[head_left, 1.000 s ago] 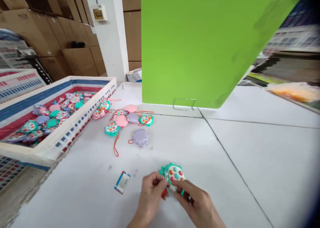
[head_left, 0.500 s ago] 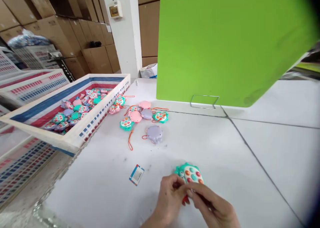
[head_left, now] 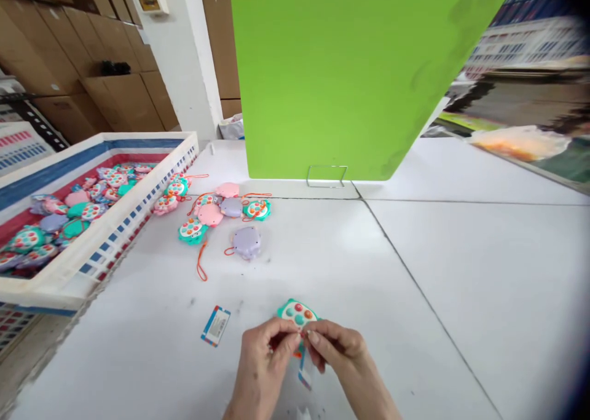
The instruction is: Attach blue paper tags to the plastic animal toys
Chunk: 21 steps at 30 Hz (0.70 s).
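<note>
A teal toy [head_left: 296, 313] with coloured buttons lies on the white table [head_left: 415, 285] near its front edge. My left hand [head_left: 262, 361] and my right hand [head_left: 338, 352] meet just below it, fingers pinched together at the toy's lower edge. Between the fingertips shows a bit of orange cord, and a small card tag [head_left: 304, 374] hangs under them. Which hand holds the cord and which the tag I cannot make out.
A loose blue-edged label [head_left: 215, 325] lies left of my hands. Several more toys [head_left: 221, 214] in pink, purple and teal lie farther back. A white crate [head_left: 92, 248] full of toys stands at the left. A green board [head_left: 350, 69] stands upright behind.
The camera has swung, shifting the scene. My fingers have drawn closer together below the teal toy, and a small tag now shows beneath them.
</note>
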Each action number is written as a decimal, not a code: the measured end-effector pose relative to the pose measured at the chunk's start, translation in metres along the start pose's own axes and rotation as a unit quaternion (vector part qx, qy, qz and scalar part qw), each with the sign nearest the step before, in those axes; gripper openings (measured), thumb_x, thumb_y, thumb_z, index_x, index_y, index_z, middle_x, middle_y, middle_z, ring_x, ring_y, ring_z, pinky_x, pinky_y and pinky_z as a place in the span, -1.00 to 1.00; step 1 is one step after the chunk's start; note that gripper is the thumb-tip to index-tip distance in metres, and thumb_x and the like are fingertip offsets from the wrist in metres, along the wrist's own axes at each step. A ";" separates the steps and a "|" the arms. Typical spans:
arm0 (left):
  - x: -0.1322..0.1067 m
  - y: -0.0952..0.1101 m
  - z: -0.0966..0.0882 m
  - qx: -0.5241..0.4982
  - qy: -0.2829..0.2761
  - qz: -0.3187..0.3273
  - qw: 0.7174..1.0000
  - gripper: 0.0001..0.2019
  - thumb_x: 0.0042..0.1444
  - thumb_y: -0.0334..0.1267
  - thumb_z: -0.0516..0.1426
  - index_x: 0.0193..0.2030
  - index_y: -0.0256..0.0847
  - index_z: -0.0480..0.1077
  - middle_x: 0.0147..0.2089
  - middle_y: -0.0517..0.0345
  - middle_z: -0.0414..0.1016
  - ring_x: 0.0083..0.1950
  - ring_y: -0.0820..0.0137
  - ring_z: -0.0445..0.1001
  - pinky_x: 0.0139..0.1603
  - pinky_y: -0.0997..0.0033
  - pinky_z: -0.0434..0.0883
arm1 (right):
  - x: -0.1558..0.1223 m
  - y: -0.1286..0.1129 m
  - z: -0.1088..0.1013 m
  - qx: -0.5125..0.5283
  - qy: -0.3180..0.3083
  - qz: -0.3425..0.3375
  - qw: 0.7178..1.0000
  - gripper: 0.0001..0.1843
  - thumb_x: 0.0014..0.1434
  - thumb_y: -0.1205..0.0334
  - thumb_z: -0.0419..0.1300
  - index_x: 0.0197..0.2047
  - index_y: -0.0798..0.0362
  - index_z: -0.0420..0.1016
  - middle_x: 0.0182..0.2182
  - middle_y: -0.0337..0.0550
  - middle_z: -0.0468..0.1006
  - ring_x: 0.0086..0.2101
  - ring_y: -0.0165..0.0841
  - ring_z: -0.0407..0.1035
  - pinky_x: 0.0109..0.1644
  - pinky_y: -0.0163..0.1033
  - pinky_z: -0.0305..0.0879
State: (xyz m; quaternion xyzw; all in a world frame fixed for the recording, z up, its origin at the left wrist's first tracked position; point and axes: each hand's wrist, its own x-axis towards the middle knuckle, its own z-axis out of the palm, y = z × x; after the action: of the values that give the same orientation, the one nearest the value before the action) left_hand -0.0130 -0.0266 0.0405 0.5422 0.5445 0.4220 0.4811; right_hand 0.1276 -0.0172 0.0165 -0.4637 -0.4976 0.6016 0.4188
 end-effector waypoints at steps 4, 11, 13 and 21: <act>0.000 0.001 0.002 0.008 -0.011 -0.012 1.000 -0.84 -0.03 -0.28 0.08 -0.50 -0.30 0.42 -0.56 0.20 0.33 -0.52 0.51 0.22 -0.49 0.59 0.21 | -0.002 0.000 0.001 0.033 -0.006 0.011 0.999 -0.66 0.03 -0.01 0.15 -0.48 0.13 0.42 -0.73 -0.35 0.22 -0.65 -0.56 0.08 -0.54 -0.40 0.04; 0.000 -0.002 0.004 0.027 -0.004 -0.015 1.000 -0.84 -0.01 -0.27 0.07 -0.48 -0.30 0.42 -0.53 0.16 0.37 -0.49 0.48 0.28 -0.47 0.58 0.23 | -0.002 -0.001 0.003 0.041 -0.031 0.024 0.998 -0.63 0.05 -0.03 0.12 -0.46 0.16 0.38 -0.70 -0.33 0.23 -0.63 -0.56 0.04 -0.54 -0.40 -0.03; 0.000 -0.004 0.004 0.033 -0.006 -0.013 0.999 -0.84 0.00 -0.28 0.06 -0.47 -0.29 0.42 -0.51 0.15 0.38 -0.48 0.48 0.29 -0.46 0.57 0.23 | -0.002 -0.001 0.003 0.036 -0.032 0.023 0.999 -0.63 0.05 -0.03 0.12 -0.45 0.16 0.39 -0.70 -0.34 0.22 -0.63 -0.56 0.04 -0.54 -0.40 -0.03; 0.000 -0.004 0.000 0.098 -0.014 0.019 0.995 -0.85 0.01 -0.40 0.03 -0.52 -0.28 0.37 -0.56 0.23 0.31 -0.51 0.53 0.24 -0.48 0.62 0.18 | -0.001 0.002 0.002 -0.071 -0.033 0.015 0.997 -0.62 0.04 -0.04 0.09 -0.42 0.16 0.40 -0.67 -0.32 0.21 -0.61 -0.52 0.06 -0.53 -0.38 0.00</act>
State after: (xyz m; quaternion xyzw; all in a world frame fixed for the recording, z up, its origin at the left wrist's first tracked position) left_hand -0.0142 -0.0264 0.0364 0.6029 0.5660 0.3676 0.4255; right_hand 0.1263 -0.0191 0.0153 -0.4799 -0.5454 0.5858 0.3593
